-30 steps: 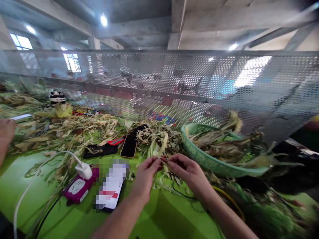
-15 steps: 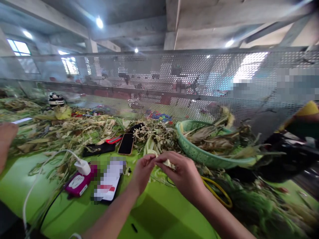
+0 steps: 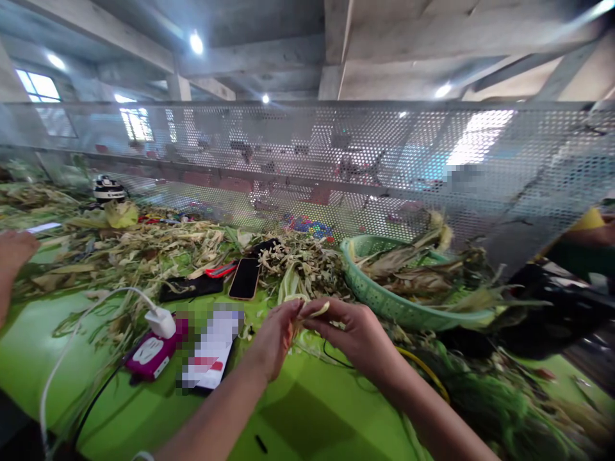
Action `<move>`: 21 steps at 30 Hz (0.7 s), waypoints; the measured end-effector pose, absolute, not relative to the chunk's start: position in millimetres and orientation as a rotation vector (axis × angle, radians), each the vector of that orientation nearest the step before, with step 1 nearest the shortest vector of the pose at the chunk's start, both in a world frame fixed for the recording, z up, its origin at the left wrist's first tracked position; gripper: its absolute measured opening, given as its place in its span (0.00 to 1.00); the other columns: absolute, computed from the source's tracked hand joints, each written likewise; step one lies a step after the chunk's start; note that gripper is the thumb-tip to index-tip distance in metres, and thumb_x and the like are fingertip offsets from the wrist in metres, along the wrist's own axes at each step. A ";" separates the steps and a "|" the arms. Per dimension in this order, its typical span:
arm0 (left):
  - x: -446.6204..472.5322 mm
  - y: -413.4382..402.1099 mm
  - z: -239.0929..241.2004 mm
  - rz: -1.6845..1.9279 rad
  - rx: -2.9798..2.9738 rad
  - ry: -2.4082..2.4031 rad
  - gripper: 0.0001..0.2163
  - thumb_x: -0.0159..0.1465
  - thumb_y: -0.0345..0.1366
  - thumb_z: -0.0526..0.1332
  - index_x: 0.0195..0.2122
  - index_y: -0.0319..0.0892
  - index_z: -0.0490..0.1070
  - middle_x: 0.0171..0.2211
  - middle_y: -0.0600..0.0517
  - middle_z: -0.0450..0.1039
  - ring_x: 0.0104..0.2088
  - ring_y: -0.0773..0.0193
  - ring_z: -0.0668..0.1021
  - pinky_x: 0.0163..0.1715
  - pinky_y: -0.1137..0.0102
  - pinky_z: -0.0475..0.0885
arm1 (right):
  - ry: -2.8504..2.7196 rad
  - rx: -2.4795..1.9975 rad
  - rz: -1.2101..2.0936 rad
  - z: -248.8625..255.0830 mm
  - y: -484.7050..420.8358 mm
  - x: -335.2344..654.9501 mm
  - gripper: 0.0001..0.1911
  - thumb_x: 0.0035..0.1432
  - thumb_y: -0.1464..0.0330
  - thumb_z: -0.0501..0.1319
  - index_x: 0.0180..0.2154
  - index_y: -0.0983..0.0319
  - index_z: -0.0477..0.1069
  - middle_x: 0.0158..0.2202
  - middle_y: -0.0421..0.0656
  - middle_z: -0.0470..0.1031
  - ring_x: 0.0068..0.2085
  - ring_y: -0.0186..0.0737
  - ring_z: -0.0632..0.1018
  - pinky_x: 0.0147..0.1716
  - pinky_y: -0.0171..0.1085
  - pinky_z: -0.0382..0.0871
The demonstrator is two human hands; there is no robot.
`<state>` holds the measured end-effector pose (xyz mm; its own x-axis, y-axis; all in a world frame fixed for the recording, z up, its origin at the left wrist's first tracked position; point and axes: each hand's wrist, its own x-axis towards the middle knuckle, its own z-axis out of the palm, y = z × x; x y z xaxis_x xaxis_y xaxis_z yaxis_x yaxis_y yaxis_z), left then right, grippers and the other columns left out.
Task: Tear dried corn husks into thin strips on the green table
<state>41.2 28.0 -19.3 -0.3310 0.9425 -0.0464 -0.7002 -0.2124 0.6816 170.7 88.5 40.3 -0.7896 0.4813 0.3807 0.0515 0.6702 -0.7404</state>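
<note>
My left hand and my right hand meet over the green table, fingertips pinched together on a pale strip of corn husk. Both hands hold this husk strip just in front of a heap of dry husks. A green plastic basket full of husks stands just right of my right hand.
A phone and a black case lie behind my left hand; a purple power strip with a white charger is at the left. A perforated metal screen backs the table. Another person's hand is at far left, a sleeve at far right.
My hands stay together on the husk strip, which has been worked between the fingertips. The view has swung slightly; the hands sit a little lower and nearer.
</note>
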 end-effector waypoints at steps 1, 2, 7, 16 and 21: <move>41.2 27.7 -19.3 1.772 0.455 0.748 0.10 0.52 0.40 0.68 0.31 0.40 0.76 0.33 0.50 0.78 0.38 0.62 0.76 0.44 0.68 0.66 | -2.302 -0.424 1.027 40.5 89.7 170.7 0.06 0.57 0.67 0.61 0.36 0.59 0.76 0.36 0.41 0.79 0.38 0.39 0.78 0.40 0.35 0.70; 41.0 27.8 -19.9 1.760 0.459 0.755 0.10 0.52 0.40 0.68 0.31 0.39 0.76 0.33 0.51 0.78 0.37 0.64 0.76 0.43 0.69 0.67 | -2.286 -0.439 1.036 40.7 90.8 170.8 0.06 0.57 0.67 0.61 0.35 0.60 0.76 0.35 0.41 0.79 0.37 0.38 0.78 0.38 0.34 0.71; 39.9 31.3 -26.6 1.779 0.477 0.761 0.09 0.47 0.33 0.71 0.29 0.39 0.75 0.27 0.53 0.77 0.30 0.68 0.76 0.40 0.71 0.69 | -2.202 -0.516 0.964 40.5 98.2 171.9 0.06 0.54 0.67 0.62 0.35 0.60 0.77 0.33 0.43 0.75 0.34 0.38 0.76 0.34 0.35 0.70; 40.3 28.0 -20.8 1.755 0.483 0.791 0.08 0.50 0.34 0.70 0.30 0.38 0.76 0.31 0.49 0.79 0.34 0.64 0.79 0.44 0.67 0.70 | -1.970 -0.660 1.335 27.9 111.2 169.2 0.12 0.51 0.61 0.65 0.31 0.63 0.71 0.28 0.41 0.73 0.30 0.37 0.73 0.33 0.35 0.67; 39.7 28.7 -20.6 1.746 0.575 0.853 0.10 0.50 0.37 0.70 0.30 0.38 0.76 0.29 0.50 0.78 0.32 0.66 0.77 0.42 0.69 0.70 | -1.939 -0.722 1.359 24.3 111.1 166.7 0.13 0.50 0.60 0.64 0.29 0.64 0.69 0.25 0.39 0.71 0.27 0.34 0.70 0.29 0.33 0.63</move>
